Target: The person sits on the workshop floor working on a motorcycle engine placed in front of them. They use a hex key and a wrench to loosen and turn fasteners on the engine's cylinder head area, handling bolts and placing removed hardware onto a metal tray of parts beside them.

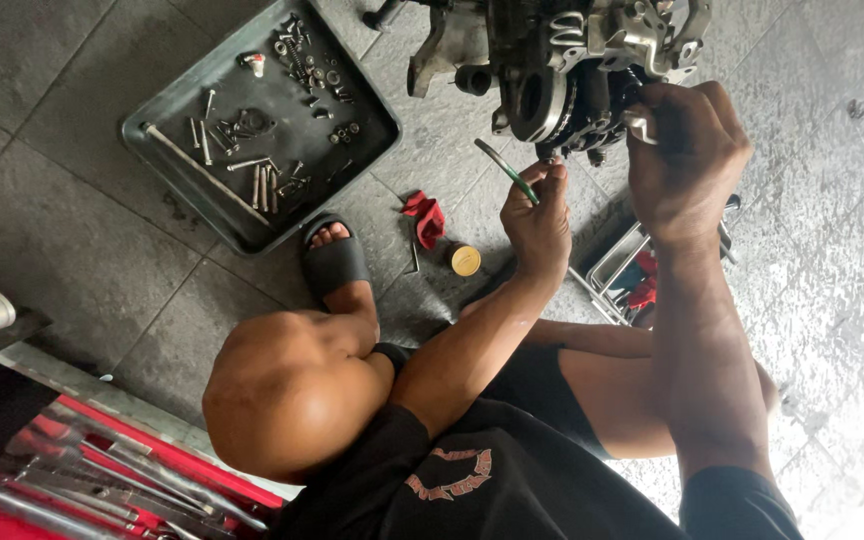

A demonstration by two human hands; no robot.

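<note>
A dark, greasy engine [562, 60] sits on the grey tiled floor at the top of the view. My left hand [537, 215] is just below it and pinches a thin tool with a green handle [507, 172], which angles up and to the left. My right hand [687, 150] is closed on a small shiny metal piece [640, 124] held against the engine's side. Both forearms reach up from a black shirt at the bottom. A head seen from above [292, 390] is at the lower left.
A dark metal tray [167, 150] with several bolts and small parts lies upper left. A foot in a black sandal [337, 262], a red rag [425, 218] and a small round yellow lid [465, 261] are mid-floor. A wire basket [614, 268] is under my right forearm. Wrenches in a red drawer [102, 485] are bottom left.
</note>
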